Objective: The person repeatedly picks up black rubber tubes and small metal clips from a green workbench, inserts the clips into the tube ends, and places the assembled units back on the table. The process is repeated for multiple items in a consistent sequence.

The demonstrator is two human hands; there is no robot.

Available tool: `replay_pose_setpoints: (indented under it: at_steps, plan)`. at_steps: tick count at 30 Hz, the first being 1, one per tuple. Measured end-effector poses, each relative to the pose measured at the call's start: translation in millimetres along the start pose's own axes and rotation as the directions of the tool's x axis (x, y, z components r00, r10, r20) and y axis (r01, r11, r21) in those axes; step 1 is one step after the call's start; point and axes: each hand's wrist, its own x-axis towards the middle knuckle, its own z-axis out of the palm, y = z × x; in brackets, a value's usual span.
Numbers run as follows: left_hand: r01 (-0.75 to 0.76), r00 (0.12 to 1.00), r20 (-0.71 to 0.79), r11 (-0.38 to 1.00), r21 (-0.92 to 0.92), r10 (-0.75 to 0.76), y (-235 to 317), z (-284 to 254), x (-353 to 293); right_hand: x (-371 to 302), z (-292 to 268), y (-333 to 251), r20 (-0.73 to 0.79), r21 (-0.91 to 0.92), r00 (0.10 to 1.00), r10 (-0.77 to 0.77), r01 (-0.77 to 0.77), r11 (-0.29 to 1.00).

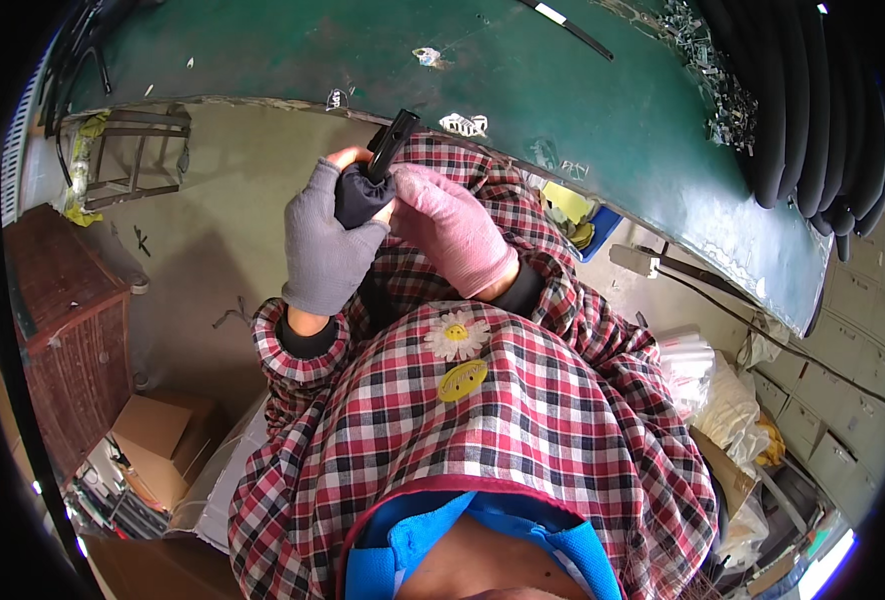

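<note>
My left hand (331, 245), in a grey fingerless glove, is closed around a rounded dark piece (362, 196) that looks soft. A stiff black strip (395, 142) rises from this piece, slanting up to the right, with what looks like a small hole near its upper end. My right hand (453, 225), in a pink glove, is pressed against the right side of the dark piece with its fingers closed. The fingertips of the right hand are partly hidden, so its exact grip does not show. Both hands are held in front of my checked smock, close to the table's near edge.
A green table (293, 60) spans the far side, carrying a pile of small metal parts (728, 110), thick black tubes (798, 100) and a thin black strip (573, 32). A wooden cabinet (73, 330) and cardboard box (158, 440) stand left; plastic bags (688, 375) lie right.
</note>
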Motion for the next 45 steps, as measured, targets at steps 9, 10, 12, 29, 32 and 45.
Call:
replay_pose_setpoints:
  at_steps: [9, 10, 12, 29, 32, 45]
  plan:
    - [-0.096, 0.995, -0.007, 0.984, -0.15, 0.096, -2.9, 10.4, -10.2, -18.2, 16.9, -73.8, 0.088, -0.41, 0.834, -0.545, 0.529, 0.743]
    - [-0.109, 0.994, 0.0, 0.989, -0.104, 0.11, -2.1, 12.2, -9.6, -14.0, 22.3, -79.8, 0.082, -0.378, 0.849, -0.522, 0.511, 0.772]
    - [-0.126, 0.992, -0.006, 0.99, -0.063, 0.126, -2.0, 17.4, -9.4, -1.1, 12.2, -79.6, 0.122, -0.257, 0.912, -0.392, 0.411, 0.875]
    - [-0.313, 0.91, -0.193, 0.914, 0.258, 0.366, -8.4, 42.5, -14.2, 8.4, -5.3, -56.7, 0.207, 0.017, 0.95, -0.232, 0.234, 0.972]
    - [-0.304, 0.912, -0.181, 0.904, 0.3, 0.367, -9.4, 41.8, -8.4, 8.2, 3.8, -60.4, 0.177, -0.035, 0.956, -0.234, 0.244, 0.969]
    - [-0.202, 0.976, -0.035, 0.954, 0.223, 0.215, -4.5, 38.5, 35.0, 59.0, -19.9, -215.5, 0.559, -0.685, 0.567, -0.605, -0.095, -0.722]
